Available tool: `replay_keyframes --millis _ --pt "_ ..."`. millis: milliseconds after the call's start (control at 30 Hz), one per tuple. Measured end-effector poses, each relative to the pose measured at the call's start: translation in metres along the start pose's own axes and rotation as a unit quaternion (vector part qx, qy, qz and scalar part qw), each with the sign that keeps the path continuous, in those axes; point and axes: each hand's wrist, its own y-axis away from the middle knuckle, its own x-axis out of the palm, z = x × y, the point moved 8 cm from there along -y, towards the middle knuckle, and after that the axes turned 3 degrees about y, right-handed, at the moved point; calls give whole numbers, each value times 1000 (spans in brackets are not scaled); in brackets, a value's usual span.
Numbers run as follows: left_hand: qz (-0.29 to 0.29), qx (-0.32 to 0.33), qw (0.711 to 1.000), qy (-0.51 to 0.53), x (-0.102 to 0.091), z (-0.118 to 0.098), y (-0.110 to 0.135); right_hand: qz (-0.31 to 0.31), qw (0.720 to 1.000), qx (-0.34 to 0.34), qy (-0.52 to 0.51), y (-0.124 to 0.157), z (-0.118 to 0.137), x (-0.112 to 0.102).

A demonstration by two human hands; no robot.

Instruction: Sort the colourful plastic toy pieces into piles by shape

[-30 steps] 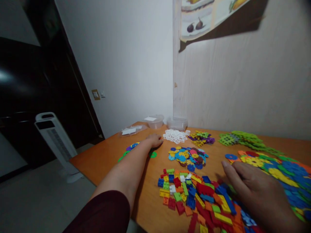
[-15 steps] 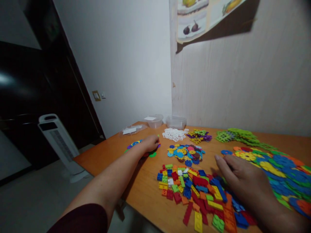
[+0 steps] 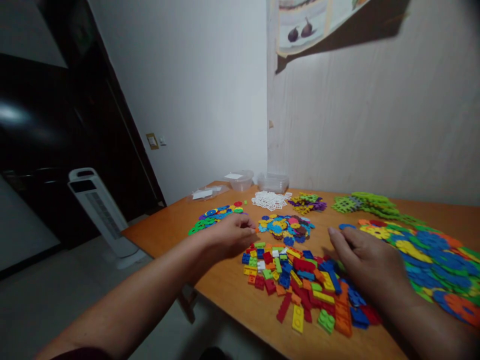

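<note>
My left hand (image 3: pixel 229 235) hovers over the orange table (image 3: pixel 225 285), fingers curled loosely, beside the left edge of a pile of small colourful bricks (image 3: pixel 300 285). What it holds, if anything, is hidden. My right hand (image 3: pixel 365 262) lies flat with fingers stretched out on the right part of that brick pile. A heap of small flower-shaped discs (image 3: pixel 285 227) sits just beyond the two hands. A flat group of blue, green and purple discs (image 3: pixel 214 216) lies to the left of my left hand.
White lattice pieces (image 3: pixel 270 199), a purple-yellow heap (image 3: pixel 307 203) and green grid pieces (image 3: pixel 369 205) lie near the wall. Large colourful discs (image 3: pixel 431 255) cover the right. Clear plastic tubs (image 3: pixel 272 182) stand at the far corner. A white tower fan (image 3: pixel 103 215) stands on the floor left.
My left hand has drawn back from the far left disc group toward the brick pile. My right hand stayed on the bricks, sliding slightly left.
</note>
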Motion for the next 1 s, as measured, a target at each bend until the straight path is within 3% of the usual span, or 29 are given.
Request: replay_keyframes --millis 100,200,367,467,567,667,800,1000 --pt "106 -69 990 55 15 8 15 1 1000 6 3 -1 -1 1" --pt "123 -41 992 14 7 4 10 -8 1000 10 3 -2 -2 1" --pt "16 29 989 -145 -37 1 -34 -15 1000 -2 -1 -1 0 1" --pt "-68 10 950 -303 -64 10 -67 -9 1000 -7 -7 0 -1 5" --pt "-102 -14 923 -370 -77 22 -99 -8 1000 -14 -15 1 -3 9" --pt "-105 -36 908 -404 -76 34 -125 -6 1000 -14 -13 2 -5 12" --pt "-83 -45 893 -439 -59 41 -152 -6 1000 -10 -15 3 -6 13" --pt "-34 -53 881 -468 -37 41 -171 -14 1000 -19 -15 4 -3 11"
